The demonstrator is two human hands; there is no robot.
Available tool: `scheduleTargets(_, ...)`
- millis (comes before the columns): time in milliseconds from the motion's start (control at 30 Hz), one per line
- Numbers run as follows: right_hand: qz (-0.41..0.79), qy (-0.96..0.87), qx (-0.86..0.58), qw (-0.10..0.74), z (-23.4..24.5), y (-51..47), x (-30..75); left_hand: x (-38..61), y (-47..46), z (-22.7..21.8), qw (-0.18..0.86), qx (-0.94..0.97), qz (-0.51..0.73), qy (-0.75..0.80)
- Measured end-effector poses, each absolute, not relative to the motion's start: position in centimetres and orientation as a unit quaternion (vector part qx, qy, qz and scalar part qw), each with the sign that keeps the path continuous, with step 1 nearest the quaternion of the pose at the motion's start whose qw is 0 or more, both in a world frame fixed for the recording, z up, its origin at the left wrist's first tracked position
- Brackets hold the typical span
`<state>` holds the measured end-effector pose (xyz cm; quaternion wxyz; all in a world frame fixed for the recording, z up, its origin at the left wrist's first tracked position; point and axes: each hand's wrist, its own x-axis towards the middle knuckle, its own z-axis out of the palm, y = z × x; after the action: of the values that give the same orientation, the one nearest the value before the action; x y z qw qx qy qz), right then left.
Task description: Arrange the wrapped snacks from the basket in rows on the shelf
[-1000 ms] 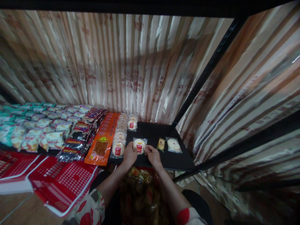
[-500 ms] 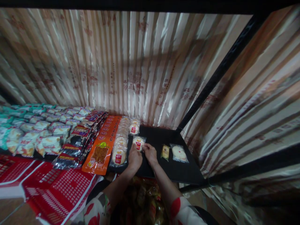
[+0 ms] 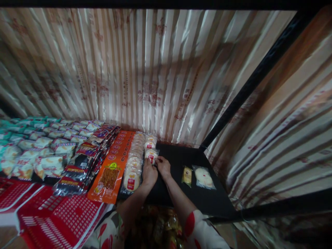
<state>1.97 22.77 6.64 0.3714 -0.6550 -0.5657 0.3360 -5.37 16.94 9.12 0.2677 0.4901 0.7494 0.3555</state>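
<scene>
Between my two hands is a round white cracker packet (image 3: 151, 155) in clear wrap with a red label. My left hand (image 3: 149, 174) grips its near left edge, and the fingers of my right hand (image 3: 163, 166) pinch its right side. It lies at the near end of a short row, against another cracker packet (image 3: 150, 142) behind it. To the left runs a longer row of the same round packets (image 3: 132, 178), overlapping one another. Right of my hands, a small yellow packet (image 3: 187, 175) and a white wrapped packet (image 3: 203, 177) rest on the black shelf (image 3: 173, 197).
An orange bag of stick snacks (image 3: 109, 178) stands left of the rows, then dark packets (image 3: 75, 174) and several white snack bags (image 3: 50, 166). Red baskets (image 3: 66, 219) sit below the front edge. A black post (image 3: 249, 77) slants on the right before a striped curtain (image 3: 166, 69).
Both hands have pushed the cracker packet back and slightly left, closing the gap to the packet behind it. The camera view has shifted a little.
</scene>
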Motion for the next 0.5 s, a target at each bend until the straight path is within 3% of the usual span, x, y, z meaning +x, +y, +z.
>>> scheduleTargets(500,0.302,-0.572,-0.667,0.371,6.5,25.0,1.2,-6.0,19.4,8.5,0.275,0.479,0.380,0.742)
